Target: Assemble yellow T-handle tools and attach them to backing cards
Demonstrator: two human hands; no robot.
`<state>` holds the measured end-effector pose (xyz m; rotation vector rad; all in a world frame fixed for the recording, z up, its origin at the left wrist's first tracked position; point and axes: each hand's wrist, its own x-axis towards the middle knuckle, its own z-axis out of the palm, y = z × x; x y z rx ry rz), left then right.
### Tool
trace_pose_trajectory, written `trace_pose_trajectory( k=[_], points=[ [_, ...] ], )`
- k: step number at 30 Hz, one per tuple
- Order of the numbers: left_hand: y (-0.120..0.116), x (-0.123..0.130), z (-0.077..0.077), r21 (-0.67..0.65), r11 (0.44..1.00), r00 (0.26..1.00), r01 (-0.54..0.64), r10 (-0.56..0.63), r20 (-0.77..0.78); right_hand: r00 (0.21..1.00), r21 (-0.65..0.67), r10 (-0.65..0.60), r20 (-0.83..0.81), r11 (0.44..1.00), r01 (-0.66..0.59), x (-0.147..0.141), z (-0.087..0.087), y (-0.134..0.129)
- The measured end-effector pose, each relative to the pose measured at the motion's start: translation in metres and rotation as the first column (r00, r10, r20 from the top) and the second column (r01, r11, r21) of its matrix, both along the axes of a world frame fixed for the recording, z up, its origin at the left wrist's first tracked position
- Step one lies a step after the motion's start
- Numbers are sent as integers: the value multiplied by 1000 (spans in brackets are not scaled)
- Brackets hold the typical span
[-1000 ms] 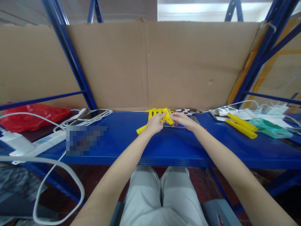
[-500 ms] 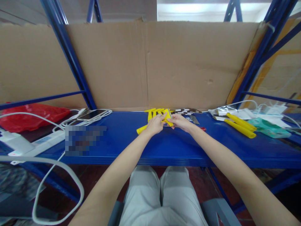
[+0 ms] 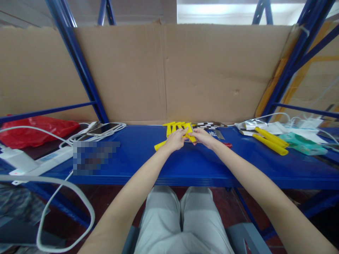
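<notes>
My left hand (image 3: 174, 140) is closed on a yellow plastic piece (image 3: 189, 129) with a flat, wide top and a narrower lower end. From the other side, the fingers of my right hand (image 3: 203, 137) pinch the same piece along its right edge. A yellow tube (image 3: 160, 145) shows just left of my left hand; whether that hand touches it, I cannot tell. Right behind my hands, several yellow T-shaped pieces (image 3: 173, 126) lie in a row on the blue shelf top (image 3: 137, 151). A small red item (image 3: 227, 145) sits by my right wrist, partly hidden.
Black-and-white checkered pieces (image 3: 209, 125) and a dark packet (image 3: 217, 134) lie behind my right hand. Farther right are yellow tubes (image 3: 270, 144) and green plastic (image 3: 303, 143). To the left, a red bag (image 3: 39, 130), coiled white cables and a power strip (image 3: 53, 160). Cardboard (image 3: 122, 70) stands behind.
Almost nothing differs. Both hands keep their hold on the yellow piece, with only a very slight shift of the fingers.
</notes>
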<state>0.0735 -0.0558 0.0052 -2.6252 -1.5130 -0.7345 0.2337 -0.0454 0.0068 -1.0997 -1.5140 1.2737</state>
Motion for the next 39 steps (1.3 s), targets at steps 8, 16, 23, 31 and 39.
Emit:
trace_pose_trajectory(
  k=[8, 16, 23, 31, 39],
  points=[
    [3, 0, -2, -3, 999, 999, 38, -38, -21, 997, -41, 37, -73, 998, -40, -3, 1, -5],
    [7, -2, -5, 43, 996, 997, 73, -73, -5, 998, -37, 20, -66, 999, -22, -4, 4, -7],
    [3, -2, -6, 121, 987, 992, 107, -99, -73, 998, -29, 0, -65, 1000, -2, -4, 5, -7],
    [-11, 5, 2, 112, 991, 977, -71, 92, -195, 998, -20, 34, -52, 999, -35, -6, 4, -8],
    [-14, 5, 7, 132, 982, 952, -132, 163, -260, 997, -2, 65, -40, 998, -65, -7, 3, -7]
  ],
)
